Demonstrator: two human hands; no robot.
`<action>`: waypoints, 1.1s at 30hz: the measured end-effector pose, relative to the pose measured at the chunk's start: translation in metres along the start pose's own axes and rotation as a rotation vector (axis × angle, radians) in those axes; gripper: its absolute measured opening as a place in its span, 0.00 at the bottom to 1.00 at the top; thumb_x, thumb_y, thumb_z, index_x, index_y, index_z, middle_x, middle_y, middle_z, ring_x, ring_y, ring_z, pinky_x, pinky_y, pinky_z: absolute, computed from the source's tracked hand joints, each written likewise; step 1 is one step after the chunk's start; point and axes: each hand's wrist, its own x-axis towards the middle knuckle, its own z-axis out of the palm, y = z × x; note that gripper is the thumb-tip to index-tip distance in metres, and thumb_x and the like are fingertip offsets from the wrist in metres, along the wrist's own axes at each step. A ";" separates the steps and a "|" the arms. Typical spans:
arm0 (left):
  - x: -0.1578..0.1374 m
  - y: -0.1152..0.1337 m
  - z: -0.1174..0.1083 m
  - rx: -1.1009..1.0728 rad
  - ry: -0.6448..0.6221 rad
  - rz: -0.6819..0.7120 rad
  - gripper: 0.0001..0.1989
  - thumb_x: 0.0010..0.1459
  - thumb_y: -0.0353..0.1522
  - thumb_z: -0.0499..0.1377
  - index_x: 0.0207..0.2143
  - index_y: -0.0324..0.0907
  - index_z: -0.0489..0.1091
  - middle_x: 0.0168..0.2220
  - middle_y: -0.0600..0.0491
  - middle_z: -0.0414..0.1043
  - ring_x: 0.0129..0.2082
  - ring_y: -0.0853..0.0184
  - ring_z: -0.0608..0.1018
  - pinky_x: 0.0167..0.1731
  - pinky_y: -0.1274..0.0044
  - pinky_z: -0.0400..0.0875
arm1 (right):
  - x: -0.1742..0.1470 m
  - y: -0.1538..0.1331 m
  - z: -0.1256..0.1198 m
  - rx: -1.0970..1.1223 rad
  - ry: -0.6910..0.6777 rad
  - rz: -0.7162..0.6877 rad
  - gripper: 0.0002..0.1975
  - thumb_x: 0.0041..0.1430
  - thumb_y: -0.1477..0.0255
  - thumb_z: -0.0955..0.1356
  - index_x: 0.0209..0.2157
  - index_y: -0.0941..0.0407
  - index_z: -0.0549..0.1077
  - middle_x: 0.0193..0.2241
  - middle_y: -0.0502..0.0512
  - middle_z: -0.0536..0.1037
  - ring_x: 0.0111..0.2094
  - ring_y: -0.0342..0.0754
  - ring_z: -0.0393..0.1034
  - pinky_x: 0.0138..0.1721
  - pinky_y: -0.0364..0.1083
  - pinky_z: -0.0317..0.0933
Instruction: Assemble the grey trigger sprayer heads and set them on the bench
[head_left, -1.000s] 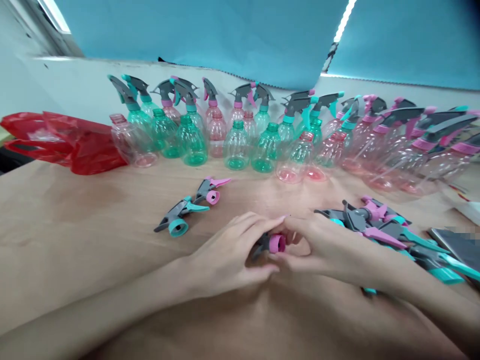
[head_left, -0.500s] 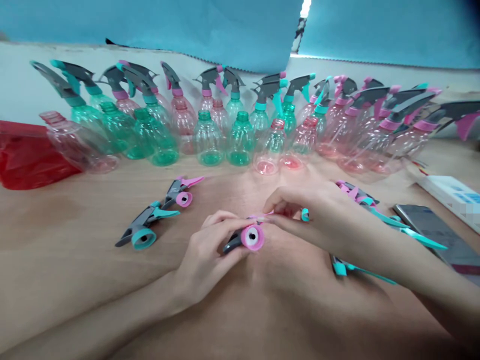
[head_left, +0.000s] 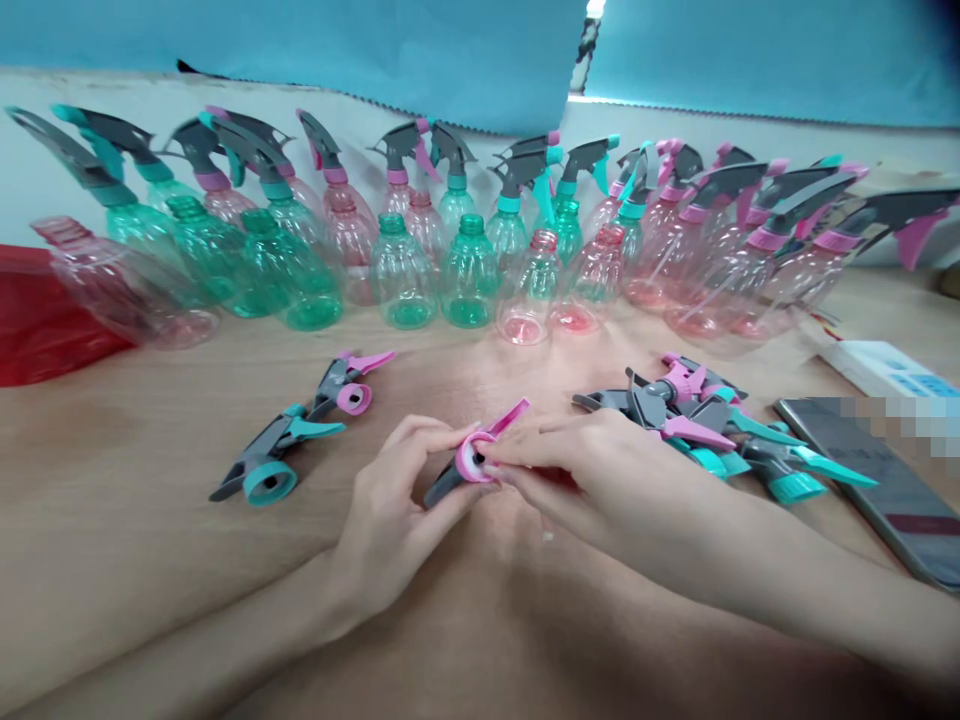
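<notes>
A grey and pink trigger spray head (head_left: 474, 457) is gripped in my left hand (head_left: 390, 500), its pink collar opening facing me and its pink trigger pointing up to the right. A white ring with a dark centre shows inside the collar. The thumb and fingertips of my right hand (head_left: 592, 460) close on the collar's right edge; whether they also pinch a small part is hidden. On the table to the left lie a teal-collared spray head (head_left: 271, 482) and a pink-collared one (head_left: 354, 398). A pile of spray heads (head_left: 697, 420) lies behind my right hand.
Along the back stand open green bottles (head_left: 470, 270) and pink bottles (head_left: 525, 290), with several bottles behind and to the right wearing spray heads. A phone (head_left: 862, 480) lies at the right beside a white box (head_left: 885, 365). A red bag (head_left: 52, 320) sits far left.
My right hand has moved from behind the spray head to its collar, uncovering the pink trigger and more of the pile at right. The whole view has shifted slightly.
</notes>
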 end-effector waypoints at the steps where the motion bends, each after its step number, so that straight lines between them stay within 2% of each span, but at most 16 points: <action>1: -0.001 0.000 0.000 0.009 0.003 0.006 0.11 0.56 0.33 0.60 0.42 0.44 0.67 0.36 0.53 0.70 0.37 0.65 0.74 0.35 0.74 0.70 | 0.000 0.000 0.000 0.012 -0.009 0.001 0.13 0.63 0.73 0.60 0.32 0.55 0.76 0.24 0.50 0.76 0.24 0.41 0.66 0.28 0.42 0.55; 5: -0.001 -0.001 -0.001 0.027 -0.003 0.023 0.11 0.57 0.34 0.59 0.43 0.46 0.67 0.37 0.52 0.72 0.38 0.63 0.75 0.36 0.72 0.71 | 0.002 0.000 -0.001 0.105 -0.018 0.019 0.13 0.63 0.73 0.60 0.32 0.53 0.76 0.24 0.48 0.76 0.26 0.41 0.67 0.29 0.41 0.56; 9: -0.001 -0.001 -0.001 0.024 -0.049 0.043 0.12 0.57 0.32 0.59 0.44 0.46 0.67 0.36 0.52 0.73 0.37 0.63 0.75 0.36 0.72 0.71 | 0.005 0.004 -0.004 0.153 -0.029 0.068 0.12 0.62 0.75 0.61 0.34 0.53 0.76 0.21 0.45 0.75 0.22 0.39 0.66 0.26 0.39 0.55; 11: 0.000 -0.001 0.000 0.005 -0.058 0.018 0.11 0.56 0.32 0.59 0.43 0.46 0.68 0.36 0.52 0.72 0.37 0.64 0.75 0.35 0.73 0.70 | 0.005 0.006 -0.004 0.125 -0.010 0.036 0.11 0.61 0.75 0.61 0.35 0.52 0.76 0.21 0.44 0.75 0.21 0.39 0.65 0.24 0.39 0.54; 16: -0.001 -0.002 0.000 -0.034 -0.061 -0.008 0.10 0.55 0.33 0.60 0.42 0.46 0.69 0.36 0.53 0.71 0.36 0.65 0.75 0.36 0.73 0.70 | 0.003 0.005 -0.001 -0.014 -0.004 -0.010 0.10 0.61 0.76 0.61 0.36 0.53 0.74 0.29 0.47 0.77 0.27 0.42 0.67 0.28 0.42 0.53; 22: -0.002 -0.005 0.000 -0.024 -0.050 -0.024 0.12 0.54 0.33 0.62 0.42 0.47 0.70 0.35 0.53 0.72 0.37 0.64 0.75 0.37 0.72 0.69 | 0.001 0.007 0.004 -0.059 0.009 -0.002 0.08 0.60 0.77 0.60 0.31 0.56 0.68 0.23 0.47 0.71 0.22 0.40 0.61 0.23 0.42 0.47; 27: -0.003 -0.005 0.000 -0.007 -0.034 0.013 0.14 0.53 0.33 0.63 0.43 0.48 0.70 0.35 0.54 0.73 0.37 0.65 0.75 0.36 0.73 0.69 | -0.002 0.009 0.005 0.000 -0.078 0.021 0.07 0.61 0.78 0.59 0.29 0.55 0.63 0.23 0.46 0.69 0.22 0.39 0.60 0.22 0.41 0.48; 33: -0.002 -0.003 0.000 0.016 -0.051 0.055 0.14 0.54 0.35 0.62 0.44 0.47 0.69 0.36 0.54 0.72 0.37 0.65 0.74 0.38 0.73 0.67 | -0.002 0.010 0.006 -0.069 -0.060 0.023 0.08 0.63 0.74 0.58 0.29 0.55 0.61 0.22 0.46 0.67 0.21 0.40 0.58 0.20 0.42 0.45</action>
